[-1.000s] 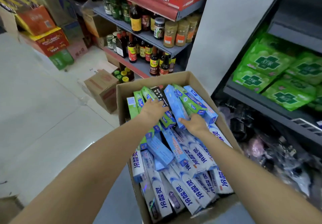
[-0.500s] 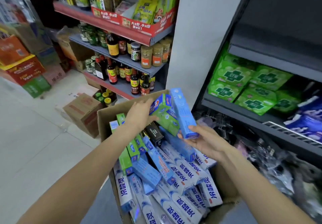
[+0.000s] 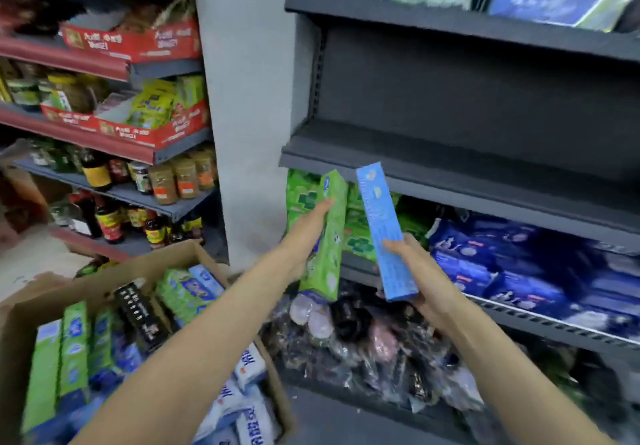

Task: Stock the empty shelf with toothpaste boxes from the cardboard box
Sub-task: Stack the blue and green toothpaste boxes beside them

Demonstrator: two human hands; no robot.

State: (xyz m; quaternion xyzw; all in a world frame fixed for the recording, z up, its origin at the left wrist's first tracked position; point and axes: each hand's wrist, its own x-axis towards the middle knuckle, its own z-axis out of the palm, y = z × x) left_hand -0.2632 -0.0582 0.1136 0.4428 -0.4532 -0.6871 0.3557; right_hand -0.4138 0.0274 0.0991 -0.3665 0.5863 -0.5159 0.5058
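Note:
My left hand [image 3: 308, 233] holds a green toothpaste box [image 3: 327, 236] upright, just below the front lip of the empty dark grey shelf [image 3: 450, 167]. My right hand [image 3: 420, 271] grips the lower end of a long blue toothpaste box [image 3: 382, 233], tilted slightly left, its top reaching the shelf's edge. The cardboard box [image 3: 138, 268] stands at lower left, still filled with several green, blue, white and black toothpaste boxes [image 3: 76, 351].
Green packs [image 3: 301, 191] and blue packs [image 3: 519, 264] fill the shelf under the empty one. Dark bagged goods [image 3: 363, 340] lie on the bottom shelf. A white pillar [image 3: 242, 98] separates a red-edged rack of bottles and jars [image 3: 166, 181] on the left.
Both hands have lifted out of the cardboard box, each carrying a toothpaste box, and risen up and right toward the empty shelf. The view has swung up to the shelf.

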